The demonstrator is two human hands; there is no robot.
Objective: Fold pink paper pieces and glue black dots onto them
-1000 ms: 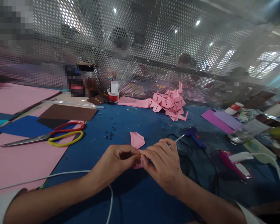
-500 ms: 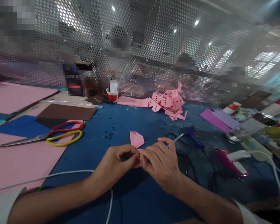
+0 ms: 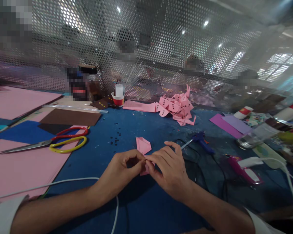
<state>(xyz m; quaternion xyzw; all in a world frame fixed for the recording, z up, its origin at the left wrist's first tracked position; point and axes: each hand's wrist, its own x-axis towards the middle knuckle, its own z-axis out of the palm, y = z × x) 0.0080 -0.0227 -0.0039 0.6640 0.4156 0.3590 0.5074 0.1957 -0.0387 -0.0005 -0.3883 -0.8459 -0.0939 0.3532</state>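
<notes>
Over the blue tabletop, my left hand [image 3: 124,172] pinches a small folded piece of pink paper [image 3: 144,171] between thumb and forefinger. My right hand [image 3: 169,172] meets it from the other side, thumb and forefinger closed on the same paper, with its other fingers loosely bent. Fingers cover much of that piece. Just beyond the fingertips shows a pink folded paper flap [image 3: 143,145]; whether it joins the held paper I cannot tell. Tiny black dots [image 3: 116,140] lie scattered on the table to the left of it.
Red-and-yellow-handled scissors [image 3: 68,139] rest on coloured sheets at left. Pink dotted paper shapes [image 3: 177,109] are heaped by the perforated screen [image 3: 156,42]. A blue glue gun [image 3: 203,143], its cords and a magenta device [image 3: 244,170] lie at right. A white cable [image 3: 70,179] passes under my left arm.
My right thumb and fingers have spread slightly, and more of the pink paper shows between the hands. Both hands stay in nearly the same place.
</notes>
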